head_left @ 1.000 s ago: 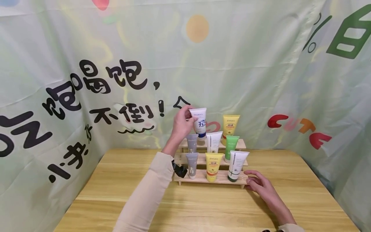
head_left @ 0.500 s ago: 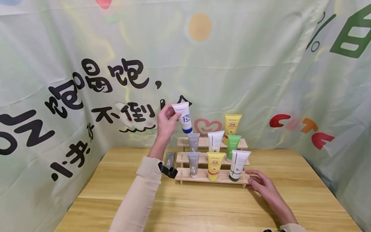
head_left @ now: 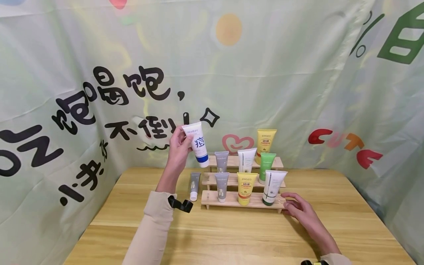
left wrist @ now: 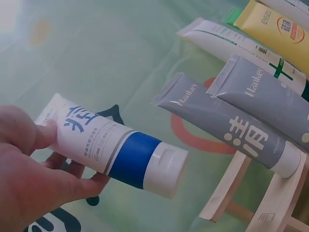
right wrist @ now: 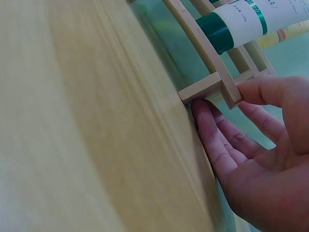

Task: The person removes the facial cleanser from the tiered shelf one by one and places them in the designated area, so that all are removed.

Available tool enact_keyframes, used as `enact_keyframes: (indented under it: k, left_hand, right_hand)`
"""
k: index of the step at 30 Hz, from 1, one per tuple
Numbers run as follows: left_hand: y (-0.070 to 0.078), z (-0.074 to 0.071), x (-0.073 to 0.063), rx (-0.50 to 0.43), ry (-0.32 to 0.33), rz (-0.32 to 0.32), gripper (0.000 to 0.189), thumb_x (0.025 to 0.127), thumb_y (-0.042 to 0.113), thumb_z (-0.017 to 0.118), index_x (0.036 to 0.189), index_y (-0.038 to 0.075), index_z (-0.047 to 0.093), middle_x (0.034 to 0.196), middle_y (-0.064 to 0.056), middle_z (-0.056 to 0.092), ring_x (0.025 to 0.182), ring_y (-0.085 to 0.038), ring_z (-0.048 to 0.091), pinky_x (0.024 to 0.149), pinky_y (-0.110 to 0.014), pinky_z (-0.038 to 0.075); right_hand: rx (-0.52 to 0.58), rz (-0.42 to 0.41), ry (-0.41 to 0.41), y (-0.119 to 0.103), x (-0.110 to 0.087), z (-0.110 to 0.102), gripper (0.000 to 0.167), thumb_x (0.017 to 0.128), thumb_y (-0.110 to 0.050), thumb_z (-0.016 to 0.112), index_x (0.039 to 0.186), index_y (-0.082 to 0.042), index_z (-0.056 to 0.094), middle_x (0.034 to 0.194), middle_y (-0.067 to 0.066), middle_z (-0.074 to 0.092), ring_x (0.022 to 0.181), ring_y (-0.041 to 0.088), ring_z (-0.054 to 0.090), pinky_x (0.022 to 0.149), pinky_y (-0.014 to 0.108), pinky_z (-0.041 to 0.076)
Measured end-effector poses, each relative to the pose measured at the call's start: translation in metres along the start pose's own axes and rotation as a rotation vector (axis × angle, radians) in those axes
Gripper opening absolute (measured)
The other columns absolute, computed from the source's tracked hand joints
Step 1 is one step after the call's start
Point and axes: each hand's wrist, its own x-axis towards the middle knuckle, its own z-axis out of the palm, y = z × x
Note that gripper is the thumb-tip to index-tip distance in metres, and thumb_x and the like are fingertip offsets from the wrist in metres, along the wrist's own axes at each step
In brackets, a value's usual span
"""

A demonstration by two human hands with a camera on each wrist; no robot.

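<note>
My left hand (head_left: 177,151) holds a white squeeze tube with a blue band (head_left: 197,141) by its upper end, raised left of a three-step wooden rack (head_left: 212,199). In the left wrist view the tube (left wrist: 91,135) tilts with its white cap away from the palm, thumb on one side and fingers on the other. My right hand (head_left: 303,211) is at the right end of the rack's lowest step. The right wrist view shows its fingers pinching the step's corner (right wrist: 227,89), beside the short leg. A white tube with a green cap (head_left: 274,187) stands close by.
On the rack stand grey tubes (head_left: 221,187), yellow tubes (head_left: 247,188), a white tube (head_left: 246,161) and a green tube (head_left: 266,168). Another grey tube (head_left: 194,186) stands on the wooden table (head_left: 232,235), left of the rack. A printed cloth (head_left: 281,92) hangs behind.
My left hand has carried the white and blue tube left and away from above the rack's top step, then lower. The grey tube on the table has come into view. My right hand stays put.
</note>
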Motion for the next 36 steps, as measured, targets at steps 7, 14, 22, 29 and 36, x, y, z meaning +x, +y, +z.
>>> enact_keyframes:
  k: [7,14,22,29,36]
  left_hand:
    - [-0.008,-0.012,-0.015,-0.089,-0.044,0.015,0.027,0.110,0.008,0.041,0.137,0.012,0.042,0.133,-0.024,0.062,0.121,-0.037,0.060,0.087,-0.036,0.054]
    - [-0.022,-0.023,-0.030,-0.201,-0.098,-0.004,0.027,0.112,0.014,0.036,0.138,0.014,0.039,0.135,-0.032,0.059,0.115,-0.036,0.067,0.099,-0.047,0.054]
    - [-0.031,-0.033,-0.047,-0.266,0.000,-0.181,0.045,0.114,0.020,0.028,0.156,0.007,0.031,0.141,-0.035,0.048,0.104,-0.028,0.070,0.088,-0.039,0.058]
    - [-0.038,-0.045,-0.061,-0.317,0.078,-0.362,0.053,0.110,0.012,0.029,0.160,-0.001,0.016,0.142,-0.024,0.040,0.114,-0.026,0.056,0.095,-0.032,0.048]
    - [-0.052,-0.056,-0.072,-0.372,-0.023,-0.419,0.072,0.091,-0.008,0.028,0.161,-0.002,0.011,0.153,-0.025,0.027,0.131,-0.036,0.034,0.103,-0.041,0.039]
  right_hand:
    - [0.004,0.016,0.004,0.001,0.001,0.000,0.046,0.106,-0.018,0.059,0.144,0.005,0.046,0.134,0.025,0.055,0.106,0.005,0.063,0.089,0.031,0.058]
    - [0.000,0.007,-0.006,-0.001,0.000,0.000,0.045,0.107,-0.018,0.057,0.144,0.004,0.046,0.138,0.025,0.054,0.107,0.004,0.063,0.090,0.029,0.057]
    - [-0.009,0.005,0.000,-0.002,0.000,0.000,0.045,0.107,-0.018,0.057,0.144,0.005,0.047,0.136,0.025,0.056,0.106,0.004,0.063,0.088,0.029,0.058]
    - [-0.005,-0.004,-0.001,-0.002,0.000,-0.001,0.044,0.106,-0.017,0.058,0.143,0.005,0.047,0.136,0.027,0.055,0.107,0.003,0.063,0.088,0.029,0.058]
    - [-0.002,-0.001,0.006,-0.001,0.000,-0.001,0.045,0.106,-0.018,0.058,0.143,0.005,0.047,0.138,0.027,0.054,0.107,0.003,0.062,0.088,0.029,0.058]
